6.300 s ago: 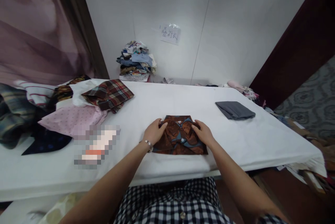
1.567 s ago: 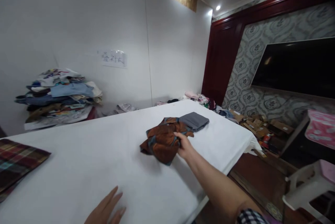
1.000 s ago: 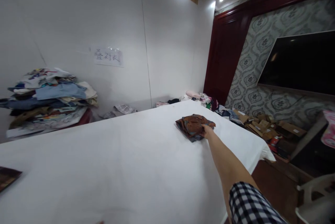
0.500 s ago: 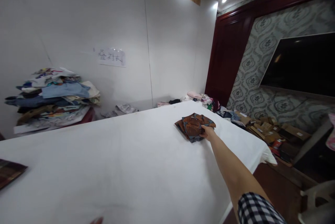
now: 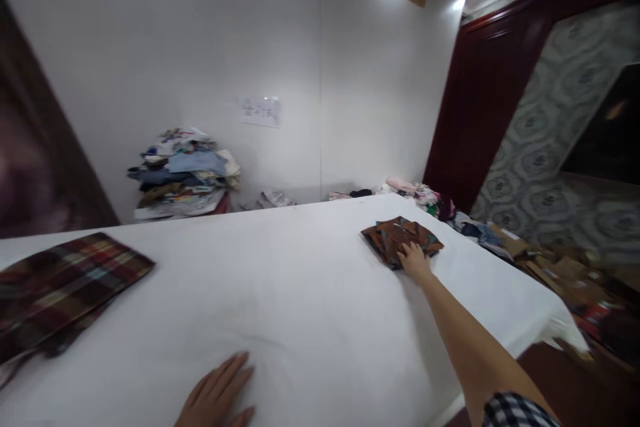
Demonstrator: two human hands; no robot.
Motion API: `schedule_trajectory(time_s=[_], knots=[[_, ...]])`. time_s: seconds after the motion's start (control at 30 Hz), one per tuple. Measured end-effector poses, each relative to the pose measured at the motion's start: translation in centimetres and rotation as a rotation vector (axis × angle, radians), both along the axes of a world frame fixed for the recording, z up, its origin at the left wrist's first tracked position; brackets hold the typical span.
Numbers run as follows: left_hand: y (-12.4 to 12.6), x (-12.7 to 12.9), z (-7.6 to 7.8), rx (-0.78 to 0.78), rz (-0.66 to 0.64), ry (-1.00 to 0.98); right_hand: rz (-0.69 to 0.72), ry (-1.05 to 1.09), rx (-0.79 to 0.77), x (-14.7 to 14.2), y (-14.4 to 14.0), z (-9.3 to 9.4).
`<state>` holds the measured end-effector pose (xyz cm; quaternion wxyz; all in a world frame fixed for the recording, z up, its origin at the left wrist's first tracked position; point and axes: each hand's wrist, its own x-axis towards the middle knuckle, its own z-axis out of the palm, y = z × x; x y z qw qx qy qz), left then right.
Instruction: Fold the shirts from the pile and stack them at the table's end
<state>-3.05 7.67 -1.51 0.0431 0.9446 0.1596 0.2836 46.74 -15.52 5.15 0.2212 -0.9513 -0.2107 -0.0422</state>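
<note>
The folded brown patterned shirt (image 5: 401, 238) is lying flat on the white counter (image 5: 310, 300) out toward 1 o'clock, near the far right corner, its long axis running roughly from 10 o'clock to 4 o'clock, and whether it is lying on anything else cannot be told. The right hand (image 5: 414, 260) is resting palm down on the shirt's near edge, fingers spread loosely over the cloth rather than pinching it, with the bare forearm stretching almost straight from the checked sleeve (image 5: 515, 410) at 5 o'clock up to the shirt. The left hand (image 5: 217, 397) is lying flat and open on the counter at 6 o'clock, fingers together and pointing toward 1 o'clock, holding nothing. A folded plaid shirt (image 5: 60, 284) is sitting at 9 o'clock, and a pile of clothes (image 5: 183, 170) is standing against the wall at 11 o'clock
</note>
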Motion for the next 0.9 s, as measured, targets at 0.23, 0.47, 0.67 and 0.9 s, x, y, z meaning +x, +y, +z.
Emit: schedule_trajectory(time_s=[0.23, 0.47, 0.67, 0.9], knots=[[-3.9, -0.3, 4.0, -0.278, 0.083, 0.271, 0.575, -0.210, 0.290, -5.2, 4.0, -4.2], [-4.8, -0.3, 4.2, -0.467, 0.011, 0.245, 1.083, 0.262, 0.322, -20.7, 9.9, -6.1], [-1.9, -0.8, 4.4, -0.603, 0.071, -0.023, 1.260, 0.361, 0.253, -28.0, 12.9, -6.5], [8.5, -8.8, 10.4, -0.428, 0.665, -0.088, 1.340, 0.137, 0.437, -27.5, 13.7, -9.6]])
